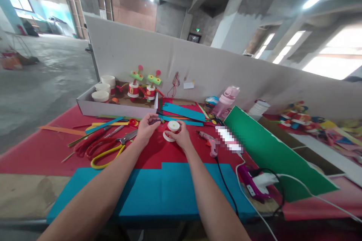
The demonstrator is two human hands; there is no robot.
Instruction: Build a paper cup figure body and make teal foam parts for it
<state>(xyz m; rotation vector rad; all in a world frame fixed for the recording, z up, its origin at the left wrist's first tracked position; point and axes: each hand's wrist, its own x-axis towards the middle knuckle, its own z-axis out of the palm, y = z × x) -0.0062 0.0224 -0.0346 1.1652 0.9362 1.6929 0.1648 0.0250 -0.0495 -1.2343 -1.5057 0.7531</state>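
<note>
My right hand [181,134] grasps a small white cup [173,125] near the middle of the frame, thumb on the near side, its round end facing up with a green mark on it and its wider rim lower left; whether that rim touches the desk [149,159], I can't tell. My left hand [149,126] is just beside it, fingers curled inward near a tiny green piece [162,121], and I can't make out whether they pinch anything. To do this well, I'd say my right grip should be light and low on the wall, since a thin cup would probably dent, leaving the marked end uncovered. The left fingertips would do best coming in level with that mark, slowly, with both wrists steady. The pink glue gun [210,144] lies right of centre, its nozzle towards my right hand; I'd treat it as hot and turn the cup with my fingers rather than swing that wrist outward. The scissors [108,152] at centre left are best kept clear of my left forearm.
</note>
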